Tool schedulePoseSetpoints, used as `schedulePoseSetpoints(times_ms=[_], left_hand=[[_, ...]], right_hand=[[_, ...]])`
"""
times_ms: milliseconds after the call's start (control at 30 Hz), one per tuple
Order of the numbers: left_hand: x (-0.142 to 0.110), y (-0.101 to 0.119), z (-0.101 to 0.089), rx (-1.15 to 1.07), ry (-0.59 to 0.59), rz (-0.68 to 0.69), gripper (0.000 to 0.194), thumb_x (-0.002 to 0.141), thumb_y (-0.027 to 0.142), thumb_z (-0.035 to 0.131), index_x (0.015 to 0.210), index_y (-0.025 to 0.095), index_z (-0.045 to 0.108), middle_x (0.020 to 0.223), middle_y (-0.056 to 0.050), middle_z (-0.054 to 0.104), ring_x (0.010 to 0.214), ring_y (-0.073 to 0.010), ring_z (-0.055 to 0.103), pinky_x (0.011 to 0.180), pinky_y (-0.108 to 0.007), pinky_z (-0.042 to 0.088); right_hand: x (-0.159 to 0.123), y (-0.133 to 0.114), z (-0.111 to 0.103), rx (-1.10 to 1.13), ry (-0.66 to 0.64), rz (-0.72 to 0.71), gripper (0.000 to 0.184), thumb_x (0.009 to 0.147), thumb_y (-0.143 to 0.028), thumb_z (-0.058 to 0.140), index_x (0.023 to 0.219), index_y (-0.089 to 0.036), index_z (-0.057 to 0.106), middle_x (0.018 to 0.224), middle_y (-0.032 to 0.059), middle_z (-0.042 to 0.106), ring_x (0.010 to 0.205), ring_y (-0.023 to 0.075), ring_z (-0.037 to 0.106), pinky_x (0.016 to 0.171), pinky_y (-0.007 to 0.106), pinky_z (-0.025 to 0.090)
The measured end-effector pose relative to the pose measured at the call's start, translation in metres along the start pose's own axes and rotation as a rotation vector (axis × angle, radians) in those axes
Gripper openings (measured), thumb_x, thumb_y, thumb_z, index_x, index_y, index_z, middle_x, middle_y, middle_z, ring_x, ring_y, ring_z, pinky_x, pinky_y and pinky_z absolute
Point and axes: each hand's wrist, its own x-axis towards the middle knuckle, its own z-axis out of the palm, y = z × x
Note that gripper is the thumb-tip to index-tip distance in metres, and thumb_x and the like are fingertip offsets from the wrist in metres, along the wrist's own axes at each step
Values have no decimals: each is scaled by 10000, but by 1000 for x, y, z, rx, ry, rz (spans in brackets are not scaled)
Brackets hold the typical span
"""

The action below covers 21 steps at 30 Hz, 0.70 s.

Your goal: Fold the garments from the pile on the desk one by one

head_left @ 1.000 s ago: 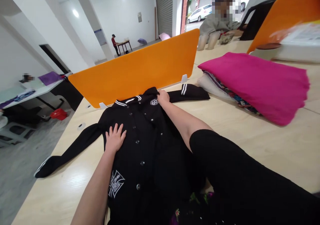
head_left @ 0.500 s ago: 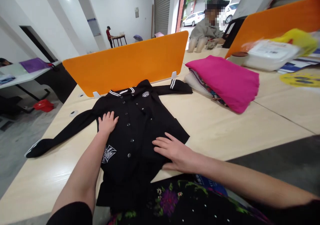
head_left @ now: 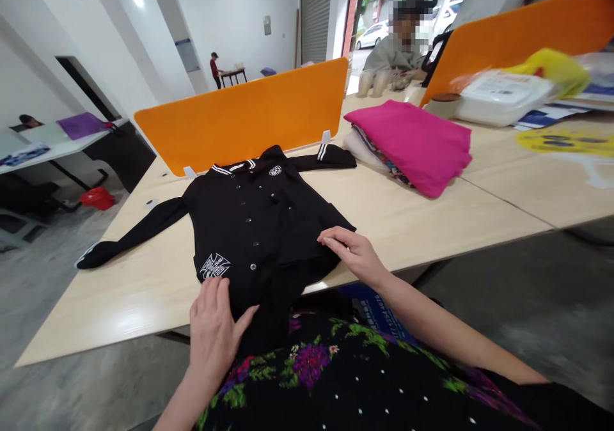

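A black snap-button jacket with white emblems lies face up on the light wooden table, sleeves spread out left and right, its hem hanging over the near edge. My left hand rests flat with fingers apart on the jacket's lower left hem, at the table edge. My right hand lies at the lower right corner of the jacket, fingers together and pressed on the cloth edge.
An orange divider panel stands behind the jacket. A pile of folded clothes topped with pink cloth lies to the right. White containers and papers lie further right. A seated person is beyond the table.
My left hand has slid from the jacket's chest down to its hem. My right hand moved slightly right to the jacket's lower right corner. The view pulled back from the table.
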Motion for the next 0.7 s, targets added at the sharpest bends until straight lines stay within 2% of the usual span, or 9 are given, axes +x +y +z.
schedulePoseSetpoints(times_ms=[100,167,267,367,433,567,700], left_hand=[[-10,-3,5,-95,100,-204,674,804,604,535,1302,168,408,1276,-200,504,1229,-345,479,983,-506,436],[-11,-5,6,-178,52,-352,627,793,578,546,1256,171,431,1201,-171,545,1134,-327,547,914,-485,481],[-9,-8,6,-298,-22,-482,414,780,510,531,1049,196,541,1037,-102,609,998,-289,599,866,-446,490],[0,-13,1,-543,10,-526,259,753,436,522,864,212,587,916,-49,620,922,-230,597,847,-374,484],[10,-20,-7,-768,73,-618,217,724,404,550,823,215,589,845,-12,614,858,-184,588,793,-317,488],[36,-42,-27,-1140,335,-834,184,645,325,596,765,218,505,750,45,570,703,-117,559,679,-257,495],[59,-59,-38,-1237,421,-849,153,644,260,576,680,209,437,646,48,528,616,-97,536,633,-227,489]], right_hand=[[-10,-7,11,-198,-46,-130,214,883,-374,570,994,-216,663,1048,100,675,1016,245,603,881,410,481],[-14,-7,20,-370,-125,-152,252,875,-336,583,1078,-206,654,1143,123,656,1065,274,579,881,441,464],[-13,0,31,-475,-143,-66,202,884,-255,538,1009,-196,685,1112,119,674,1030,274,588,863,443,461],[-6,8,32,-260,-89,24,205,885,-284,512,915,-219,705,974,72,707,940,225,626,863,391,484],[-1,10,26,-61,14,71,222,870,-354,529,916,-224,703,951,50,709,922,211,640,868,368,496],[5,12,10,232,277,176,280,818,-452,591,936,-212,674,909,30,697,873,203,647,836,369,520],[4,11,-2,419,273,224,308,767,-501,644,899,-222,633,819,15,673,778,189,642,754,361,541]])
